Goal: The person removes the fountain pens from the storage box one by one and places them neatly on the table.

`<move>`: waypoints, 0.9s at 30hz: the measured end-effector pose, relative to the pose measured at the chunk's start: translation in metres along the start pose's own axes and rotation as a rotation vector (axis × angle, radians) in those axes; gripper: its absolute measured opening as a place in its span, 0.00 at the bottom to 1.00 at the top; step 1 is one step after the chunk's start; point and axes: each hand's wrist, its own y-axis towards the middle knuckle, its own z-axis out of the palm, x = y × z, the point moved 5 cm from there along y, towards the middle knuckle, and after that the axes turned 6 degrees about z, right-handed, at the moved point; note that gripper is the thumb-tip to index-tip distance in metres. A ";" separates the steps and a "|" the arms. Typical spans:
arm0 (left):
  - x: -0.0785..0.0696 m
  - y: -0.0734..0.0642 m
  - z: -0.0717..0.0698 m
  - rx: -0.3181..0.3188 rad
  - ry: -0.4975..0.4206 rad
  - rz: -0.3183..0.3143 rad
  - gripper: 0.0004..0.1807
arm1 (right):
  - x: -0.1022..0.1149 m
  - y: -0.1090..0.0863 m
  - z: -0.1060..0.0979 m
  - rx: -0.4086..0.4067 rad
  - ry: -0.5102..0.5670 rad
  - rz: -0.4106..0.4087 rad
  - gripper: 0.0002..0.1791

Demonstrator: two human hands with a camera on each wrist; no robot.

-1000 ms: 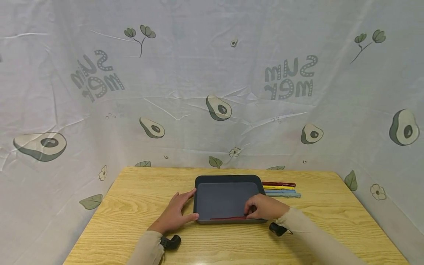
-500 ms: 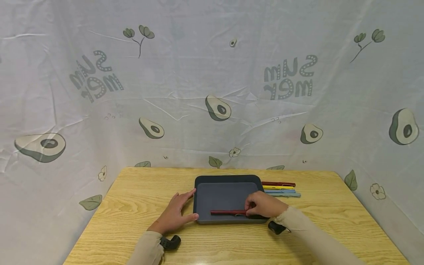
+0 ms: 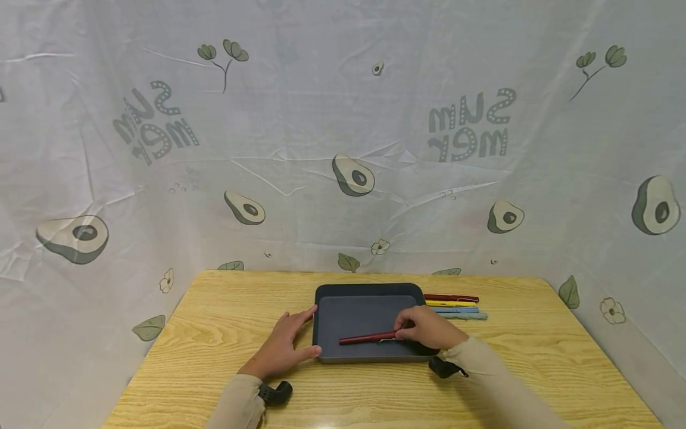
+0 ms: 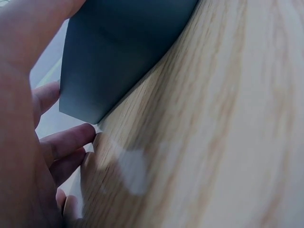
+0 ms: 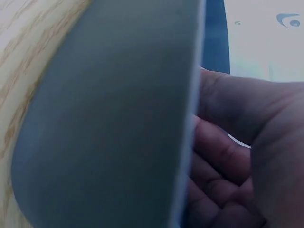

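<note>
My right hand (image 3: 430, 329) pinches a dark red pen (image 3: 358, 339) by its right end, inside the dark grey tray (image 3: 370, 289). The pen lies nearly crosswise over the tray floor, its left end a little lower in the head view and a clip showing by the fingers. The tray's outer wall (image 5: 109, 109) hides the pen in the right wrist view, where only curled fingers (image 5: 221, 147) show behind the rim. My left hand (image 3: 284, 345) is spread at the tray's left side, thumb by the front corner. In the left wrist view its fingertips sit right at the tray's edge (image 4: 114, 57).
Right of the tray, several pens lie side by side: a dark red pen (image 3: 452, 298), a yellow pen (image 3: 452, 304), a blue pen (image 3: 455, 310) and a grey-green pen (image 3: 463, 316). The wooden table (image 3: 241, 304) backs onto a printed curtain (image 3: 300, 119).
The red pen has moved from the tray's front wall back over the tray floor, its left end now angled slightly toward the front. The right hand has shifted slightly back; the left has stayed put.
</note>
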 end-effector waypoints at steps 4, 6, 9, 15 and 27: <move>0.001 0.000 0.000 0.006 0.005 -0.002 0.51 | -0.001 0.000 -0.002 -0.027 0.023 0.015 0.04; 0.001 0.000 0.000 0.009 0.003 -0.001 0.51 | -0.003 0.000 -0.003 -0.037 0.048 0.026 0.05; 0.001 0.000 -0.001 0.010 -0.003 -0.001 0.51 | -0.007 0.000 -0.005 -0.052 0.091 0.035 0.03; -0.001 0.000 -0.002 0.020 -0.016 -0.008 0.50 | -0.012 0.000 -0.006 -0.072 0.140 0.009 0.03; -0.003 0.000 -0.004 0.011 -0.028 -0.007 0.49 | -0.013 0.000 -0.006 -0.156 0.162 0.019 0.03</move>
